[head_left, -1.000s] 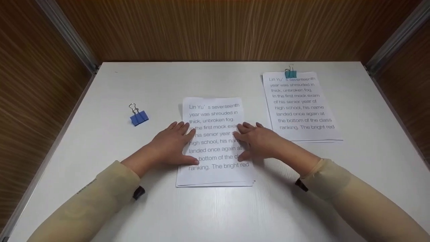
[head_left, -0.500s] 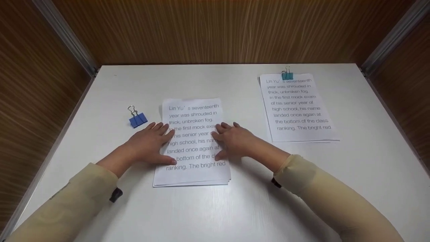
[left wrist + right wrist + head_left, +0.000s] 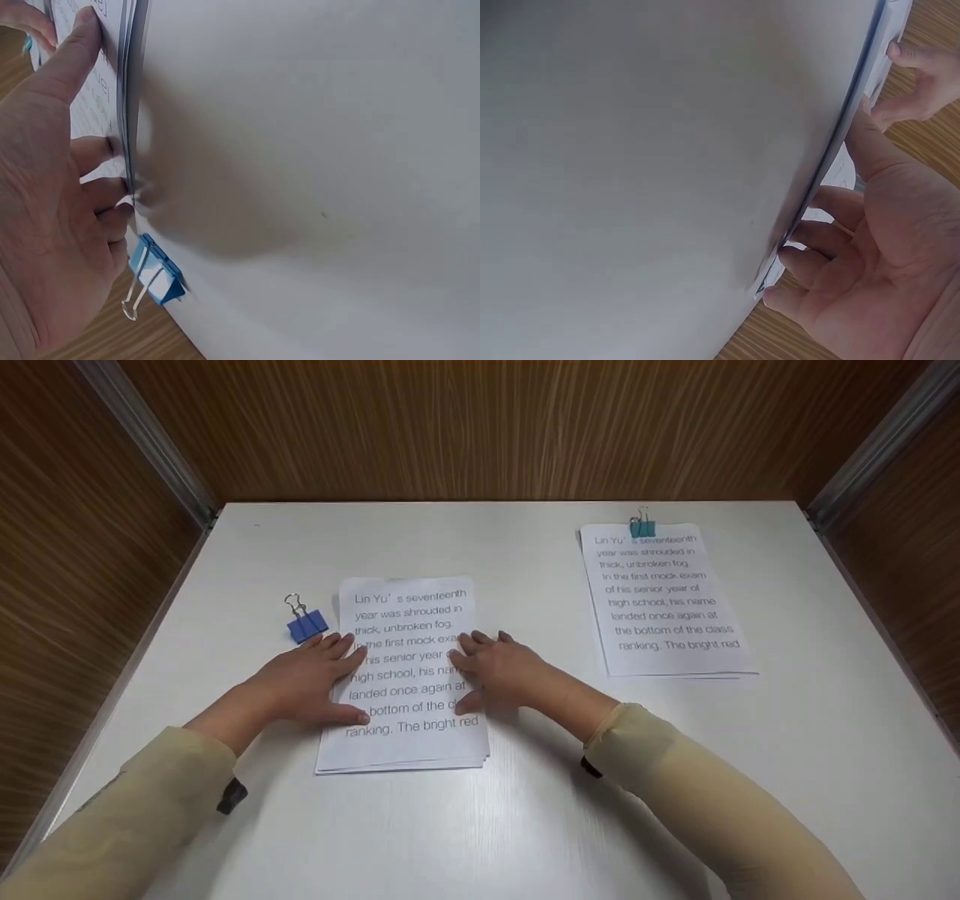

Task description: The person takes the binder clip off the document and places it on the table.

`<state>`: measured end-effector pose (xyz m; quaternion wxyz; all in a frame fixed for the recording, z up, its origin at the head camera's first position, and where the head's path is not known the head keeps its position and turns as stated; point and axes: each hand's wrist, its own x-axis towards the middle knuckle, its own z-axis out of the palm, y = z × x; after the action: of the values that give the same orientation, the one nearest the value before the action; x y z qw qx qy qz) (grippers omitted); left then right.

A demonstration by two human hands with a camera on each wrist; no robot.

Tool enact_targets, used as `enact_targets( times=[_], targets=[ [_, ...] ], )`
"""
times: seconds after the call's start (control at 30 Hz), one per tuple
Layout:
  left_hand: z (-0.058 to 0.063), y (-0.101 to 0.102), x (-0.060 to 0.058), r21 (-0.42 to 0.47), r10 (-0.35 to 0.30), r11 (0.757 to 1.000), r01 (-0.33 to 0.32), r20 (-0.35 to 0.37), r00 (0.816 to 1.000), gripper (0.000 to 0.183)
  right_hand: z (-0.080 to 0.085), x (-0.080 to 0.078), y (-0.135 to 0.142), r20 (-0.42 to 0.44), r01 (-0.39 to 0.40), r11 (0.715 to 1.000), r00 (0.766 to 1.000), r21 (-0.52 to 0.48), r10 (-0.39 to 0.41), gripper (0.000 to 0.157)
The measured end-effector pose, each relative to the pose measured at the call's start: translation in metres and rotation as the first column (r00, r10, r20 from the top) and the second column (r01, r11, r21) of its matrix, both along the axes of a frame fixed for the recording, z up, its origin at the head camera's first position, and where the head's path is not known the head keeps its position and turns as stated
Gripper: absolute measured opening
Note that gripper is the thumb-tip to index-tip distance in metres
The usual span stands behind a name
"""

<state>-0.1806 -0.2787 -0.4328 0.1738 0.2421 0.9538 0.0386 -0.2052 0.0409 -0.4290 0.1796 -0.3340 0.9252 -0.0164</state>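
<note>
A stack of printed paper sheets [image 3: 409,742] lies on the white table, its bottom edges slightly uneven. My left hand [image 3: 304,682] rests along the stack's left side, with thumb and index finger on the top sheet. Opposite it, my right hand [image 3: 506,671] touches the right side in the same way, thumb and fingers spread. In both wrist views the other fingers meet the edge of the stack. A blue binder clip [image 3: 307,626] sits just beyond the left fingertips, its wire handles pointing away; the left wrist view shows the clip [image 3: 156,270] close to the little finger.
At the back right lies a second stack of printed sheets [image 3: 667,592], with a teal binder clip [image 3: 643,528] on its top edge. Wood-grain panels [image 3: 480,427] wall the white table [image 3: 525,840] at the back and sides.
Both hands have slid the paper stack leftward across the table, so its left edge is now beside the blue binder clip. The clip and the second stack stay where they were.
</note>
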Motion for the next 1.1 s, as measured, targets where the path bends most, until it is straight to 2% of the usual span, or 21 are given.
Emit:
enact_targets(
  times=[0.2,0.4,0.53,0.7,0.9,1.1],
  targets=[
    [-0.001,-0.011,0.001,0.014,0.021,1.0,-0.021,-0.003,1.0,0.11,-0.001,-0.001,-0.01,-0.003,-0.016,1.0,1.0,0.003,0.016,0.093],
    [0.001,-0.012,0.0,0.018,0.036,0.999,-0.036,0.006,0.999,0.11,-0.003,-0.003,-0.01,-0.023,-0.031,1.0,0.999,0.0,0.031,0.092],
    [0.002,-0.011,-0.001,0.003,0.03,1.0,-0.03,0.006,1.0,0.111,-0.005,-0.003,-0.005,0.014,0.014,0.997,1.0,-0.077,-0.013,0.093],
    [0.004,-0.008,-0.003,-0.005,0.013,1.0,-0.013,0.007,1.0,0.111,-0.007,-0.003,0.005,0.054,0.048,0.978,0.998,-0.201,-0.038,0.094],
    [0.007,-0.004,-0.009,-0.045,-0.004,0.999,0.005,0.014,1.0,0.112,0.004,-0.005,0.04,0.021,0.084,0.946,0.996,-0.315,-0.082,0.092],
    [0.014,0.001,-0.01,-0.099,0.003,0.995,0.0,0.029,1.0,0.112,0.019,-0.008,0.105,-0.042,0.127,0.926,0.988,-0.356,-0.151,0.086]
  ],
)
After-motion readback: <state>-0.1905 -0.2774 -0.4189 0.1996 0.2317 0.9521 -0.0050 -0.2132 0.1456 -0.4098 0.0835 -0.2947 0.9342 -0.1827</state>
